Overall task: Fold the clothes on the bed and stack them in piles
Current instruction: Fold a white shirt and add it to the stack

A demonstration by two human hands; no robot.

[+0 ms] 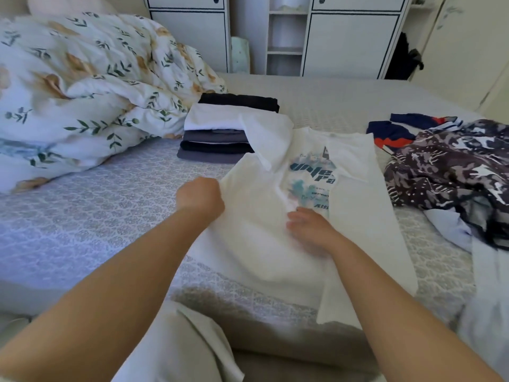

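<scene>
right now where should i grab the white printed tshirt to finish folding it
Take the white T-shirt by its bottom hem nearest you, coming from the near edge of the bed. Both sides already look folded in, making a long strip, so lifting the hem toward the collar would probably halve it.

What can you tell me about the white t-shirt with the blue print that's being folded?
The white t-shirt lies print-up on the bed, thin, soft fabric, teal and dark lettering on the chest. Its left side is folded inward, sleeve turned over. The left hand grips that folded edge; the right hand presses flat on the middle.
</scene>
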